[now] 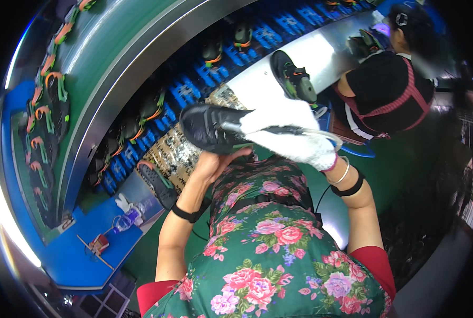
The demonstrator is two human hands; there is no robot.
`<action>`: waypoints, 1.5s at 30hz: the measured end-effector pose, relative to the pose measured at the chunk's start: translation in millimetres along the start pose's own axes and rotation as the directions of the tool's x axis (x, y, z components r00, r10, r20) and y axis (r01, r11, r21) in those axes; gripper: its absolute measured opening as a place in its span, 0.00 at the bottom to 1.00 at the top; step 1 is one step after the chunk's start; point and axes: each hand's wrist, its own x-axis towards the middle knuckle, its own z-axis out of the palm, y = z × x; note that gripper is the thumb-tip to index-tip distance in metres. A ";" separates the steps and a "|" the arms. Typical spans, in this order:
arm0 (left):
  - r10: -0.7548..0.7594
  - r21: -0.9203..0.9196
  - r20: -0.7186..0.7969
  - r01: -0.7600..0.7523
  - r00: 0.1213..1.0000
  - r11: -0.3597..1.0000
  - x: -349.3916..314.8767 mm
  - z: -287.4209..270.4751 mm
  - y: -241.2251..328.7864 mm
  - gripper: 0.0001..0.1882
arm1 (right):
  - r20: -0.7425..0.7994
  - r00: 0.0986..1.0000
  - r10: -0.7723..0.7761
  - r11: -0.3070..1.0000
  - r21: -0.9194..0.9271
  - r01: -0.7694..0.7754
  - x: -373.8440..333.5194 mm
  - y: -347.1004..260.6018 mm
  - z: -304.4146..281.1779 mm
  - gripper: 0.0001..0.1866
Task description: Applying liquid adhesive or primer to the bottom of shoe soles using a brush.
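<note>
Green conveyor (101,40) curves up the left side, a rack of blue holders beside it, and shoes are lined up on both. From my remote seat I've got one black shoe (207,126) lifted in front of the apron (268,212), so I'd call it mid-job: that one's in hand and not set down, while another dark shoe (293,79) sits on the white worktop (316,50). Can't tell if any work on mine is finished. Pose-wise, both elbows are bent with forearms angled inward. The bare left hand (214,165) is under the shoe, fingers pointing right; can't tell how firm that grip is. The white-gloved right hand (296,145) is closed around a slim dark-and-pale item (289,130), up against the shoe's other end, kinda blurry tbh.
</note>
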 end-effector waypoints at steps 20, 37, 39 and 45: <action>0.139 -0.660 0.144 -0.009 0.980 0.751 4.1 64.7 5.6 0.54 | -0.053 0.936 -0.347 0.831 -0.480 0.280 -15.3 -33.7 8.0 0.16; 0.097 -0.485 0.131 -0.021 0.987 0.874 8.4 60.6 1.1 0.51 | 0.009 0.956 -0.292 0.891 -0.360 0.275 -11.5 -19.5 26.5 0.22; 0.249 -0.756 0.307 0.076 0.918 0.650 13.1 59.9 -1.7 0.48 | -0.034 0.962 -0.270 0.891 -0.387 0.237 -19.0 -9.1 28.3 0.22; 0.092 -0.416 0.091 -0.046 0.992 0.908 20.4 50.4 2.7 0.50 | -0.022 0.946 -0.324 0.906 -0.294 0.304 -5.3 -17.8 23.0 0.22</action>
